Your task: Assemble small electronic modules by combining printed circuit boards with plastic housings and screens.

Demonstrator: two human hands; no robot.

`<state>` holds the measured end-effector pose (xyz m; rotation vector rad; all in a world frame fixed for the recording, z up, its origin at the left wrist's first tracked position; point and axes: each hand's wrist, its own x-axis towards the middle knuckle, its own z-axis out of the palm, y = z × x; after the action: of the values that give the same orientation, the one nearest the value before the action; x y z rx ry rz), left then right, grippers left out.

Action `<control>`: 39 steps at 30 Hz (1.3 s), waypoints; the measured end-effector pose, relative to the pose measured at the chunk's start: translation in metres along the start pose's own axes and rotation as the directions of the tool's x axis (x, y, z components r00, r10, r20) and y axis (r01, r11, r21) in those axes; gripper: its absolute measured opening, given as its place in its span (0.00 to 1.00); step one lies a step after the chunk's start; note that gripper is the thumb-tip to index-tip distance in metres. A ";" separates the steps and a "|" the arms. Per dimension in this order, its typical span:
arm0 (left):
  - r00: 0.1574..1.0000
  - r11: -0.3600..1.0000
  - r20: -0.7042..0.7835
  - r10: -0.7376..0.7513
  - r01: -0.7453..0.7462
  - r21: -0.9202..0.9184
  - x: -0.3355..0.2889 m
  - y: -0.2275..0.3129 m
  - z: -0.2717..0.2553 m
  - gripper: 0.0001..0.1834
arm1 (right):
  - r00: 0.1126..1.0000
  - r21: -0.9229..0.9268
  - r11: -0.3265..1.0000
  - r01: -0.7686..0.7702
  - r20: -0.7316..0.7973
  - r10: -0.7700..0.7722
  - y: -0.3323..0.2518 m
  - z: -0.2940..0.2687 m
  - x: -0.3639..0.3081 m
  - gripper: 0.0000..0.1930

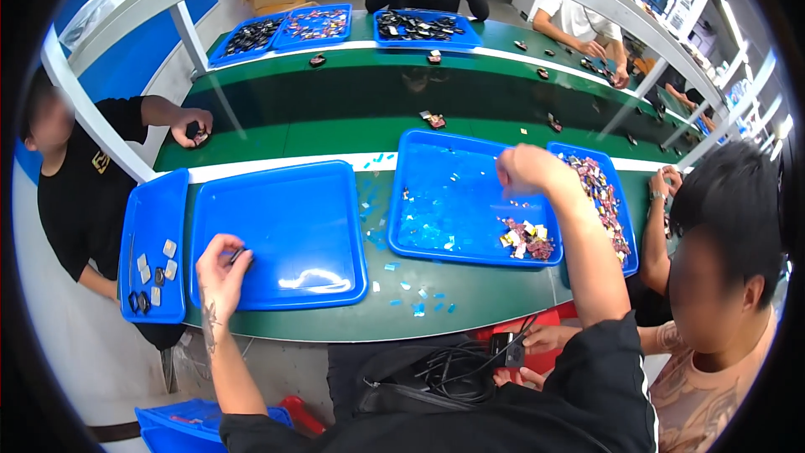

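Observation:
My left hand (221, 275) is closed in a pinch on a small black part (238, 255), over the left side of a wide blue tray (277, 201). My right hand (532, 169) reaches above a second blue tray (419, 247), its fingers curled together and pointing down. Whatever those fingers hold, if anything, is hidden. Below that hand, a small heap of reddish and yellow-white pieces (528, 240) lies in the tray's near right corner. Bits of clear blue film (428, 211) are scattered across the same tray.
A narrow blue tray (176, 201) at left holds pale squares and dark parts. Another blue tray (625, 239) at right is full of small pieces (597, 193). Film scraps (419, 309) litter the green table (377, 327). Co-workers sit left, right and opposite; a person's hands hold a cabled black device (506, 349).

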<state>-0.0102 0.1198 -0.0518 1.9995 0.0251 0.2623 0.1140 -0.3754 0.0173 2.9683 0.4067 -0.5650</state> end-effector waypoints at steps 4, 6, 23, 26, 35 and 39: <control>0.965 0.853 0.262 -0.028 0.160 -0.497 0.015 0.067 0.071 0.08 | 0.975 -0.068 0.994 -0.084 0.200 0.096 -0.005 0.044 -0.030 0.18; 0.936 0.803 0.351 0.000 0.209 -0.558 0.026 0.083 0.100 0.09 | 0.986 -0.022 0.998 -0.066 0.152 0.069 -0.001 0.056 -0.035 0.16; 0.983 0.979 0.093 0.159 -0.145 -0.143 0.027 0.053 0.161 0.17 | 0.817 0.421 0.906 -0.035 -0.510 0.268 0.047 0.108 -0.027 0.08; 0.977 0.981 0.091 0.191 -0.189 -0.029 0.027 0.061 0.166 0.17 | 0.808 0.435 0.896 -0.088 -0.495 0.319 0.051 0.108 -0.028 0.10; 0.965 0.966 0.070 0.252 -0.255 0.038 0.023 0.054 0.170 0.15 | 0.803 0.444 0.881 -0.163 -0.459 0.380 0.052 0.114 -0.033 0.11; 0.960 0.960 0.063 0.274 -0.277 0.041 0.021 0.055 0.171 0.14 | 0.795 0.459 0.868 -0.188 -0.448 0.409 0.052 0.120 -0.032 0.11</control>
<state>0.0383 -0.0533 -0.0686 2.0573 -0.2882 0.3863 0.0587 -0.4500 -0.0796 3.4430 -0.2020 0.2756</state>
